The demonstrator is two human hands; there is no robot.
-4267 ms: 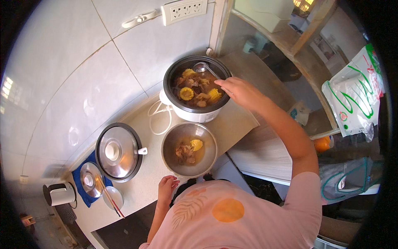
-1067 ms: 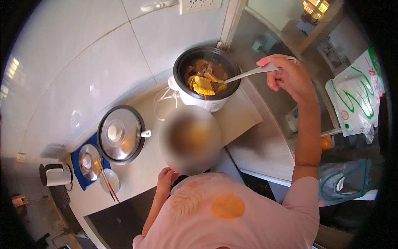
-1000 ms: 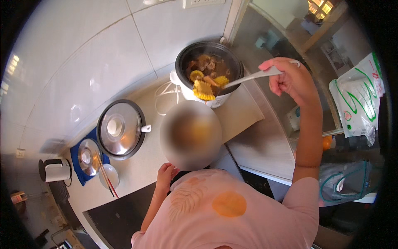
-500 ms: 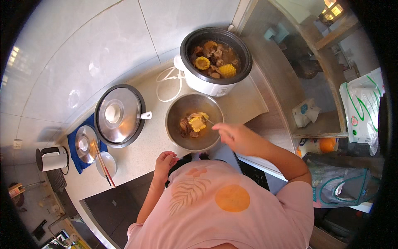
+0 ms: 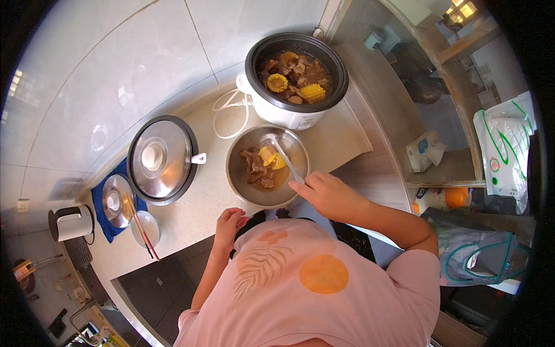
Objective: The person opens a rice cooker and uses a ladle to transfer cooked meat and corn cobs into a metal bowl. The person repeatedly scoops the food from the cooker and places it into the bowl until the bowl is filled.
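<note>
My right hand [image 5: 328, 194] is closed round the handle of a metal spoon [image 5: 287, 159]. The spoon reaches into a steel bowl [image 5: 234, 184], its head near the far inner wall. Inside the bowl lie brown meat pieces [image 5: 253, 166] and yellow corn chunks [image 5: 278, 161] in some broth. My left hand [image 5: 230, 221] hovers by the counter's front edge, just below the bowl, its fingers curled in with nothing visible in them. Behind the bowl stands a white electric cooker [image 5: 286, 113] with a dark inner pot, uncovered, holding more meat and corn in broth.
A glass lid [image 5: 173, 179] with a black rim lies left of the bowl. Farther left are a smaller metal lid [image 5: 117, 215] on a blue cloth [image 5: 104, 222], a white bowl [image 5: 151, 222] with chopsticks [image 5: 144, 231] across it, and a white kettle [image 5: 75, 223]. A white cord [image 5: 215, 123] loops beside the cooker.
My right hand has moved slightly right and down. The spoon's head has come off the corn toward the bowl's far wall, and the food in the bowl lies shifted.
</note>
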